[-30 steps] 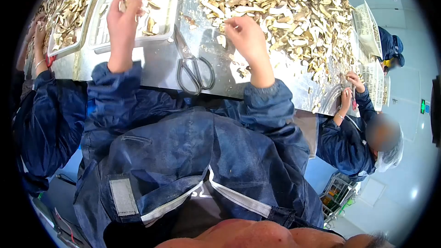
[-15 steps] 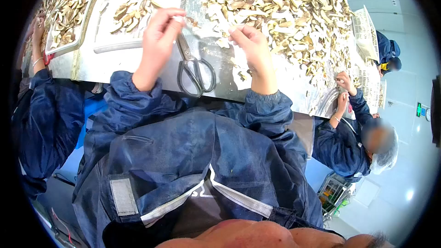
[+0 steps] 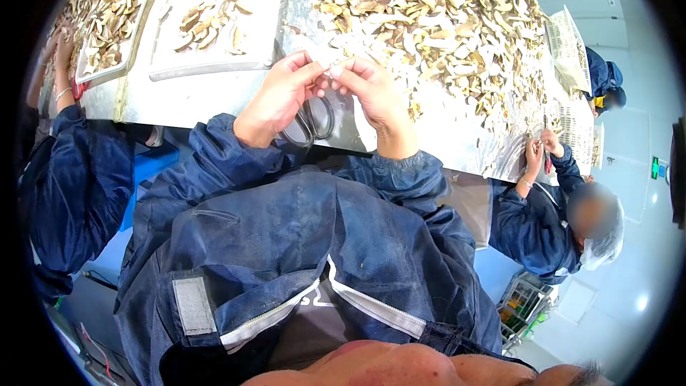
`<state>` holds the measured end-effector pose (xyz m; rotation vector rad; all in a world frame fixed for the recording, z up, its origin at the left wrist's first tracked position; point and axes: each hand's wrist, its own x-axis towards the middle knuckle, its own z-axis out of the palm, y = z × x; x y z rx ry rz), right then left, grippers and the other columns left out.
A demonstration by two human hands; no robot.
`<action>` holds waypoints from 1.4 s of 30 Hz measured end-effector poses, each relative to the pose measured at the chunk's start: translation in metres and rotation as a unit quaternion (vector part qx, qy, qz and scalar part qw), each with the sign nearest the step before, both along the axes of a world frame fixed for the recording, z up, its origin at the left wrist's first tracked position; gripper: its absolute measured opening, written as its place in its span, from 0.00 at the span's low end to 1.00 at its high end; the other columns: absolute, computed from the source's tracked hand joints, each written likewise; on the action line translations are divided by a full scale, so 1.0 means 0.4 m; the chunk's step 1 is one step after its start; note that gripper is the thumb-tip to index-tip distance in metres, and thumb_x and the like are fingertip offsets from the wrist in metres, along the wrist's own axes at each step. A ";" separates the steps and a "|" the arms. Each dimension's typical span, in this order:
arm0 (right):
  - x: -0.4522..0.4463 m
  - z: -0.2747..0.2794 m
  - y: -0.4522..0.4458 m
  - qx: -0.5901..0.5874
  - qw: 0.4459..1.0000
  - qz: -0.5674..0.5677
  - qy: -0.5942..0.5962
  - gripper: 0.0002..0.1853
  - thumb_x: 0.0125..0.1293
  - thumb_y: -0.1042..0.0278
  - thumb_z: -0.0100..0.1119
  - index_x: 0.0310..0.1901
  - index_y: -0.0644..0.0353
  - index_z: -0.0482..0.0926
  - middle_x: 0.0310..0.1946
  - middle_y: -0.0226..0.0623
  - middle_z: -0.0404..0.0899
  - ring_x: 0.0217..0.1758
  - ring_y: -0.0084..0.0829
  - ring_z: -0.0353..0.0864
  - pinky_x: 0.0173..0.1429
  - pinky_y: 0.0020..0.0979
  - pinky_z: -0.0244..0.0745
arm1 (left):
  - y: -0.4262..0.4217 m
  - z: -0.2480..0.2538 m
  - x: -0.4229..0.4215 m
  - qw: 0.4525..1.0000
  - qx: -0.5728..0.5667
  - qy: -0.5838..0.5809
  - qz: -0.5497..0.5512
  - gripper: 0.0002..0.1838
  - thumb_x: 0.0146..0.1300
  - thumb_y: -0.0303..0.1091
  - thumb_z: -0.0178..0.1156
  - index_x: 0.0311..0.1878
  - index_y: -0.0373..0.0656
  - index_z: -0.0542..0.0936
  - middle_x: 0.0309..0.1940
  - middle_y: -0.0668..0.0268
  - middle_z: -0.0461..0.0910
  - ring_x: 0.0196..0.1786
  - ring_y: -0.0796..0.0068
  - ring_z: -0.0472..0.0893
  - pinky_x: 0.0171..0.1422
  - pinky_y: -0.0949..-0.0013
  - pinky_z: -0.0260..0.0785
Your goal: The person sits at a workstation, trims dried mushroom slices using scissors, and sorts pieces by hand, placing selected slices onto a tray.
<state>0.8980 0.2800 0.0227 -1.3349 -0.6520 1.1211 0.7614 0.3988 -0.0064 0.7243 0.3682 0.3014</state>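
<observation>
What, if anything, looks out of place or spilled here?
The scissors lie with handles at the near edge of the table, so they might get knocked off. Small bits strewn beside the pile look untidy, though perhaps ordinary.

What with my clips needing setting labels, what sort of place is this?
Probably a food-processing workroom: what look like sliced mushrooms lie heaped on a metal table, a white tray holds more of them, and a co-worker wears a pale hair cover.
</observation>
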 end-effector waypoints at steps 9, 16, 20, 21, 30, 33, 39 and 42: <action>0.014 -0.021 -0.016 0.019 0.999 -0.003 0.043 0.08 0.68 0.66 0.65 0.41 0.62 0.83 0.33 0.28 0.83 0.34 0.16 0.75 0.40 0.20 0.69 | -0.003 -0.003 0.001 1.000 -0.007 -0.017 0.007 0.09 0.73 0.34 0.59 0.49 0.39 0.78 0.35 0.68 0.79 0.37 0.80 0.77 0.42 0.76 0.70; 0.053 -0.008 -0.030 -0.099 0.907 -0.085 -0.400 0.11 0.68 0.65 0.66 0.43 0.65 0.82 0.34 0.29 0.83 0.35 0.18 0.79 0.42 0.22 0.74 | 0.019 -0.003 -0.008 0.999 0.001 0.007 0.035 0.14 0.74 0.33 0.54 0.57 0.37 0.77 0.38 0.68 0.79 0.41 0.77 0.77 0.46 0.72 0.71; 0.019 0.020 -0.005 -0.071 0.973 -0.080 -0.204 0.11 0.67 0.69 0.67 0.44 0.67 0.81 0.36 0.33 0.84 0.37 0.20 0.80 0.44 0.22 0.75 | 0.013 0.008 -0.006 0.999 -0.002 -0.007 0.038 0.16 0.76 0.36 0.50 0.57 0.35 0.77 0.39 0.67 0.80 0.41 0.77 0.77 0.46 0.72 0.70; 0.006 0.007 0.004 -0.044 0.986 -0.067 -0.149 0.10 0.67 0.70 0.66 0.44 0.67 0.81 0.36 0.34 0.84 0.38 0.21 0.81 0.44 0.22 0.76 | 0.013 0.005 -0.006 0.999 0.000 -0.009 0.036 0.16 0.76 0.36 0.50 0.57 0.35 0.77 0.40 0.67 0.80 0.41 0.77 0.77 0.46 0.72 0.70; -0.010 0.004 0.012 -0.018 0.999 -0.012 -0.040 0.06 0.67 0.73 0.65 0.41 0.66 0.81 0.34 0.34 0.85 0.37 0.20 0.81 0.45 0.22 0.75 | 0.010 -0.011 0.000 0.999 -0.018 -0.025 0.018 0.15 0.75 0.38 0.54 0.54 0.37 0.79 0.40 0.69 0.80 0.40 0.80 0.77 0.47 0.75 0.70; 0.004 0.004 0.004 0.011 1.000 -0.002 -0.017 0.05 0.66 0.73 0.66 0.40 0.65 0.82 0.35 0.33 0.85 0.36 0.18 0.79 0.42 0.21 0.73 | 0.020 -0.023 0.019 0.998 -0.029 -0.046 0.013 0.14 0.75 0.39 0.55 0.53 0.38 0.80 0.37 0.70 0.80 0.38 0.80 0.77 0.46 0.75 0.71; 0.068 0.008 -0.001 -0.103 0.917 -0.053 -0.382 0.08 0.60 0.67 0.69 0.41 0.57 0.86 0.32 0.35 0.83 0.34 0.30 0.80 0.43 0.30 0.75 | 0.068 -0.018 0.052 0.998 -0.012 -0.028 0.058 0.13 0.74 0.37 0.56 0.53 0.39 0.79 0.34 0.70 0.79 0.37 0.79 0.78 0.45 0.74 0.73; 0.132 -0.007 0.056 -0.084 0.815 -0.098 -0.566 0.11 0.59 0.59 0.67 0.39 0.55 0.88 0.36 0.45 0.82 0.35 0.46 0.83 0.42 0.39 0.77 | 0.070 -0.017 0.064 0.998 -0.012 -0.049 0.047 0.12 0.74 0.36 0.56 0.52 0.39 0.79 0.37 0.69 0.79 0.39 0.78 0.79 0.47 0.72 0.73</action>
